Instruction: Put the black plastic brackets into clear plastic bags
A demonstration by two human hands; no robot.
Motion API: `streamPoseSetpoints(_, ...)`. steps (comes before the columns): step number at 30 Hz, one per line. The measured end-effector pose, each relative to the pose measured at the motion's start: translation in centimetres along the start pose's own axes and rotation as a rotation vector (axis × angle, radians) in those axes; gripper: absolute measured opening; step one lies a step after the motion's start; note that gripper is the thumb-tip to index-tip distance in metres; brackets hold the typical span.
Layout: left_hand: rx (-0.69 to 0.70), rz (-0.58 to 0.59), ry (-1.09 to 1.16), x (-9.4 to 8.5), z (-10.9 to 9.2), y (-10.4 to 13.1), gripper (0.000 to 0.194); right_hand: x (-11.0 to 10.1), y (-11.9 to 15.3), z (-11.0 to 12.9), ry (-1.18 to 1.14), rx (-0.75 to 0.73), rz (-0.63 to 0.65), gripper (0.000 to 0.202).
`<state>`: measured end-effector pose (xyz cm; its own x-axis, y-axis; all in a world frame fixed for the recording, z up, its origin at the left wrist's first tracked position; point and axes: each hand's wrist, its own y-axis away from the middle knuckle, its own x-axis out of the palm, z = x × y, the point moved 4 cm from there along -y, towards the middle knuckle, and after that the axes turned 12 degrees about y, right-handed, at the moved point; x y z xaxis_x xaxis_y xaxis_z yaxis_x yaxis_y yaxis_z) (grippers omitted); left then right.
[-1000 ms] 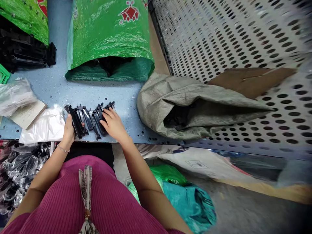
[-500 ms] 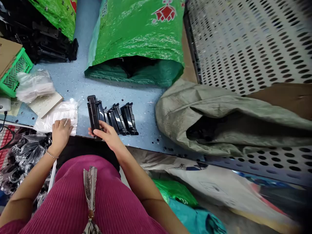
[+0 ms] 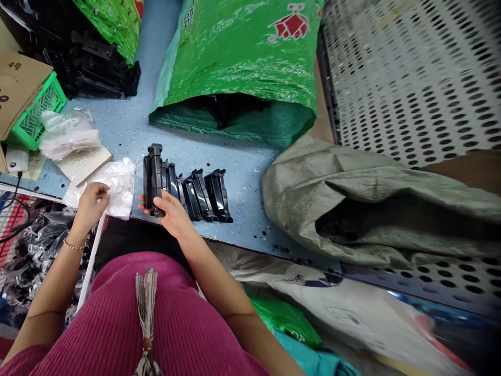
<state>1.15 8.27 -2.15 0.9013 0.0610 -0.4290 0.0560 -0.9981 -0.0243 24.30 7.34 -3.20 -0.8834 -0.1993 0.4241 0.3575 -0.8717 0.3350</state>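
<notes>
My right hand [image 3: 172, 211] grips a long black plastic part [image 3: 153, 180] by its lower end and holds it upright above the blue table's front edge. Just right of it, several similar black parts [image 3: 199, 196] lie side by side in a slanted row, the nearest ones partly covered by the hand. My left hand [image 3: 93, 202] is over a stack of thin, clear plastic bags [image 3: 121, 188], thumb and fingers curled together at the stack. Whether a bag is pinched between those fingertips I cannot make out.
A big green sack [image 3: 242, 68] lies open toward me at the back. The grey-green sack [image 3: 297, 193] gapes at right, beside a perforated metal panel [image 3: 407, 78]. At left are a green basket [image 3: 41, 112], cardboard [image 3: 19, 83] and a pile of black parts [image 3: 102, 68]. Bagged parts [image 3: 35, 256] fill a container below.
My left fingers have gone from resting on the bags to curling together, the hand slightly raised. My right hand has turned the black part a little. The whole view has shifted slightly.
</notes>
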Motion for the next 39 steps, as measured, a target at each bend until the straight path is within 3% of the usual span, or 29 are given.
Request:
streamPoseSetpoints(3, 0.105, -0.041, -0.195, 1.3, -1.5, -0.5, 0.037, 0.7, -1.1, 0.2, -0.034, 0.009, 0.034, 0.040)
streamPoseSetpoints(6, 0.115, -0.003, -0.342, 1.9, -1.9, -1.8, 0.015, 0.7, -1.4, 0.1, -0.053, 0.009, 0.019, 0.039)
streamPoseSetpoints(8, 0.011, 0.020, -0.225, 1.3, -1.0, -2.6, 0.017, 0.3, -1.2, 0.0, -0.066, 0.007, 0.016, 0.037)
streamPoseSetpoints(10, -0.149, 0.047, 0.030, 0.6, 0.3, -2.8, 0.021, 0.2, -1.1, -0.1, -0.084, 0.005, 0.037, 0.035)
streamPoseSetpoints(14, -0.389, 0.119, 0.462, 0.4, 1.6, -2.1, 0.037, 1.4, -2.1, -0.4, -0.163, 0.011, 0.133, 0.037)
streamPoseSetpoints(20, -0.301, 0.058, 0.521, -0.5, 0.2, -1.6, 0.042, 3.7, -4.4, -1.5, -0.154, 0.072, 0.134, 0.035)
streamPoseSetpoints(24, -0.185, 0.091, 0.360, -1.6, -1.2, -1.5, 0.032, 4.3, -4.7, -1.8, -0.164, 0.070, 0.168, 0.040)
streamPoseSetpoints(27, 0.031, 0.115, -0.002, -2.8, -2.9, -1.1, 0.004, 4.3, -4.9, -2.9, -0.117, 0.133, 0.148, 0.039)
streamPoseSetpoints(29, 0.149, 0.139, -0.341, -3.5, -3.7, -0.8, 0.016, 3.9, -4.7, -3.5, -0.093, 0.141, 0.076, 0.038)
streamPoseSetpoints(31, 0.172, 0.170, -0.592, -3.9, -3.5, -0.9, 0.025, 3.3, -3.9, -3.6, -0.106, 0.088, 0.028, 0.039)
streamPoseSetpoints(32, 0.165, 0.184, -0.642, -4.1, -3.1, -1.2, 0.028, 3.1, -3.2, -3.6, -0.125, 0.064, 0.052, 0.041)
streamPoseSetpoints(34, 0.157, 0.200, -0.595, -4.2, -2.0, -1.8, 0.036, 3.2, -1.7, -3.9, -0.189, 0.079, 0.229, 0.048)
streamPoseSetpoints(37, 0.139, 0.251, -0.355, -4.2, -0.2, -2.5, 0.057, 4.1, 0.5, -5.1, -0.327, 0.294, 0.627, 0.063)
streamPoseSetpoints(39, 0.131, 0.291, -0.253, -4.1, 0.1, -2.1, 0.067, 4.6, 0.8, -6.1, -0.422, 0.439, 0.734, 0.065)
